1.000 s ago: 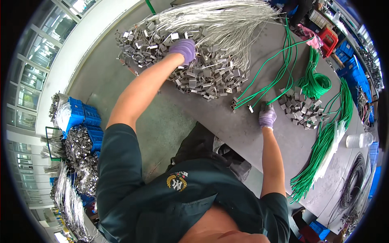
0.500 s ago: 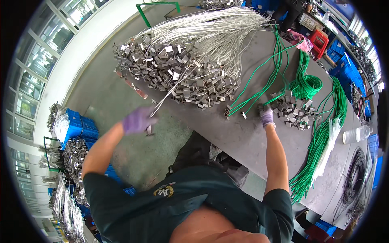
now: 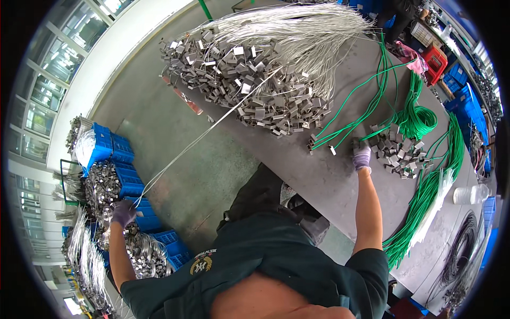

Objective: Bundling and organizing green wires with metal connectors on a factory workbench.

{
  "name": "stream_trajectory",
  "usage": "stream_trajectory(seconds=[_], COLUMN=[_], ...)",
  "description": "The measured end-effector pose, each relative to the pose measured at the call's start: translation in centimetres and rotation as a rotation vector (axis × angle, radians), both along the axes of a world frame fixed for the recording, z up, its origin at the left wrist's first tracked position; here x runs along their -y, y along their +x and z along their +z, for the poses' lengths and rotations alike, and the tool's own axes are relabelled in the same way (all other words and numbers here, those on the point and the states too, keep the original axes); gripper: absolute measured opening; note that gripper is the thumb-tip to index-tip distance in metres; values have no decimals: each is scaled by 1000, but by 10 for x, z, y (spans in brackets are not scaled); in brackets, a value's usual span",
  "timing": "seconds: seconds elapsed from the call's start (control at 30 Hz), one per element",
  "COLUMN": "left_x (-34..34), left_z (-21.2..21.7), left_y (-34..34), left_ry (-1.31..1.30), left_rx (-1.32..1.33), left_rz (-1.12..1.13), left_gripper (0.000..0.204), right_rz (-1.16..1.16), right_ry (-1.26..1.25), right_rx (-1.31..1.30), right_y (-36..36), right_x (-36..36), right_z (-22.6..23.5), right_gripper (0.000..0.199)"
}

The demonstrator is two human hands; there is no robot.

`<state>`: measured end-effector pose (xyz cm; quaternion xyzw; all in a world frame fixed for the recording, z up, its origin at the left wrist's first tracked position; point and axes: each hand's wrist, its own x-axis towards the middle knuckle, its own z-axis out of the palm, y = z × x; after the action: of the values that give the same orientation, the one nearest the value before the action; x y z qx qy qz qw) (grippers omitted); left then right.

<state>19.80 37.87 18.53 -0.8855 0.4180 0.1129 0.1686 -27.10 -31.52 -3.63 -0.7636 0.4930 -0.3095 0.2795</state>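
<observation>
My left hand (image 3: pixel 124 213), in a purple glove, is closed around a few thin silver wires (image 3: pixel 186 150) at the far left. These wires run in a long line from the hand over the floor to a heap of grey metal clips (image 3: pixel 234 74) on the table. My right hand (image 3: pixel 361 154), gloved too, lies at the table beside a smaller pile of metal clips (image 3: pixel 398 151) with green wires. Its fingers are curled in at the end of a green wire; whether they grip it is hidden. Several green wires (image 3: pixel 350 125) with clips at their ends lie left of it.
Behind the clip heap fans a sheaf of silver wires (image 3: pixel 297 21). A green coil (image 3: pixel 417 119), a green wire bundle (image 3: pixel 425 202), a clear plastic bottle (image 3: pixel 470 194) and a black coil (image 3: pixel 461 247) are on the right. Blue crates (image 3: pixel 130 181) of metal parts stand at left.
My left hand has moved left and toward me, drawing the silver wires out into a long line. The right hand stays beside the small clip pile. The view has shifted slightly.
</observation>
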Motion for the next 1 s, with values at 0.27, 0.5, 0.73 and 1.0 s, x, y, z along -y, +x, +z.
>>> stream_trajectory(seconds=[0.27,0.5,0.73,1.0], left_x=[284,457,221,36], left_z=[13,30,53,-30], left_y=[-54,-56,-47,-140], left_ry=[-514,-774,-576,-789], left_rx=[-748,-644,-277,-395], left_rz=[52,-24,178,270], left_gripper=[30,21,32,26], right_rz=[-32,41,86,93], right_ry=[-35,11,607,660], right_rx=[-87,-51,314,626], right_y=[7,8,-1,29], right_x=[-7,-2,2,19], right_z=[14,1,27,73], right_gripper=[36,25,21,29])
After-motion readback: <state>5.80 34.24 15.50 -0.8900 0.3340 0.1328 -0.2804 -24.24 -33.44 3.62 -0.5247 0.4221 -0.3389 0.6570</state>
